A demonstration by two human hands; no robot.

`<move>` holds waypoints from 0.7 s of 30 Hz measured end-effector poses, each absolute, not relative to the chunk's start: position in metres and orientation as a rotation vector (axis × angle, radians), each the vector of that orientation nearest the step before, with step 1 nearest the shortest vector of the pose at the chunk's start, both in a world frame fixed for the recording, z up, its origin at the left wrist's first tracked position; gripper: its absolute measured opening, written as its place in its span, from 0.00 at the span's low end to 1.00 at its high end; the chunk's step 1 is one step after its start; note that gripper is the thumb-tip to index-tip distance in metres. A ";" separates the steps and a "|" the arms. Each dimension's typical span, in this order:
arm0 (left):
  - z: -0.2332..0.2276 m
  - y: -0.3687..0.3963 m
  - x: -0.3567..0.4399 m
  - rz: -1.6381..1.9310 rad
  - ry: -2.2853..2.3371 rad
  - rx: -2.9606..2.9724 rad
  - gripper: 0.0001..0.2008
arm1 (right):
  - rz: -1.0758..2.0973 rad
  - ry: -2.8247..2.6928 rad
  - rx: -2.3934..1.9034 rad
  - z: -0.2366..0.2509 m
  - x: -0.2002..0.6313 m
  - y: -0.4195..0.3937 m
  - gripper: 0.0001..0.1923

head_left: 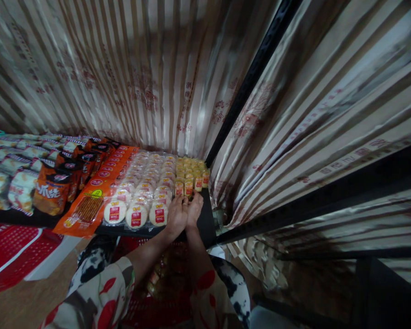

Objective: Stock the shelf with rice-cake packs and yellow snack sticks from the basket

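My left hand (pixel 178 214) and my right hand (pixel 193 208) are side by side at the front right corner of a black shelf (pixel 206 224). The fingers of both are drawn together against the front row of small yellow snack packets (pixel 188 187), which have red and white labels. What the fingertips grip is partly hidden behind the hands. More yellow packets stand in rows behind, up to the curtain. Just left of my left hand are rows of round white crackers in clear wrappers (pixel 158 214) with red labels.
Further left on the shelf lie an orange snack pack (pixel 89 205), orange and black bags (pixel 51 192) and white wrapped snacks (pixel 22 187). A red basket (pixel 17 260) is below. Another red basket (pixel 147 306) holding packets stands between my legs. A striped curtain (pixel 157 68) and black metal post (pixel 241 87) border the shelf.
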State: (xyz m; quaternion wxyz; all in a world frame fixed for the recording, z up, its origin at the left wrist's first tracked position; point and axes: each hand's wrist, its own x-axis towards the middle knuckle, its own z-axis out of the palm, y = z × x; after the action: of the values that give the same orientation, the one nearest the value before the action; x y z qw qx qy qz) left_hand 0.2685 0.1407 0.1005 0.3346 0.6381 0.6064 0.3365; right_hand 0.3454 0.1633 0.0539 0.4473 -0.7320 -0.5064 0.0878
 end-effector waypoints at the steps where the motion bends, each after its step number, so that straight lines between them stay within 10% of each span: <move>1: 0.100 0.141 0.269 0.889 1.581 1.664 0.19 | 0.220 -1.251 -1.819 0.053 0.345 0.164 0.22; 21: 0.114 0.107 0.271 0.830 1.596 1.622 0.19 | 0.279 -1.265 -1.777 0.053 0.342 0.131 0.23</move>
State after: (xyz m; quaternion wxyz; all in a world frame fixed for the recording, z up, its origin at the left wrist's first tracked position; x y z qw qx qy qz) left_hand 0.2708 0.1074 0.1140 0.3520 0.6269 0.6166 0.3207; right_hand 0.3422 0.1306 0.0525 0.4541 -0.7200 -0.5124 0.1131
